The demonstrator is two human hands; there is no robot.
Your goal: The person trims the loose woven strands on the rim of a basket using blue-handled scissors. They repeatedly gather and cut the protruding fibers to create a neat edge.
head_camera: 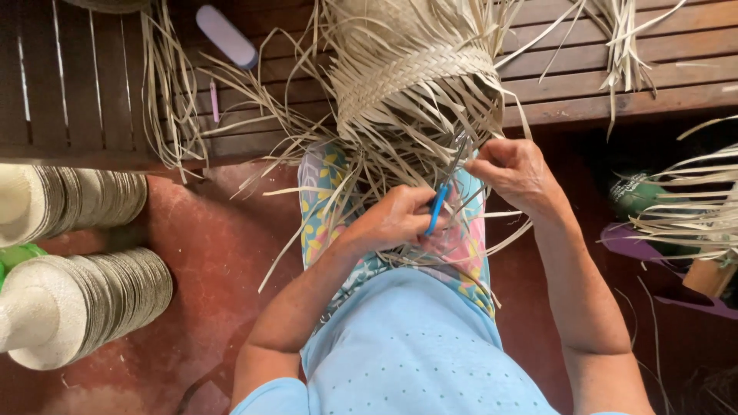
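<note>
I see the woven straw piece (415, 77) resting against my lap and leaning up toward the wooden bench, its plaited band just above both hands and its loose strips (400, 165) hanging down over them. That position seems to keep the unfinished edge within easy reach while the finished weave stays out of the way.

My left hand (396, 219) is closed around the blue handle of a pair of scissors (444, 192), and the dark blades point up into the hanging strips, right between the two hands. My right hand (516, 173) sits just beside the blades, its fingers pinched together on a few strips, which looks like a way of holding them taut and separate near the blades.

Under both hands, the flowered cloth (323, 207) on my lap catches the strips that trail down.

Beyond the hands, the slatted wooden counter (630, 81) carries more loose straw, and to the far left of my left hand a pale lilac case (225, 34) and a thin pink stick (214, 101) lie on it. Lower left, well apart from my left hand, two stacks of finished woven hats (92, 303) lie on their sides on the red floor (207, 253). To the right of my right hand, another bundle of straw (692, 215) spreads over some dark things I cannot make out.
</note>
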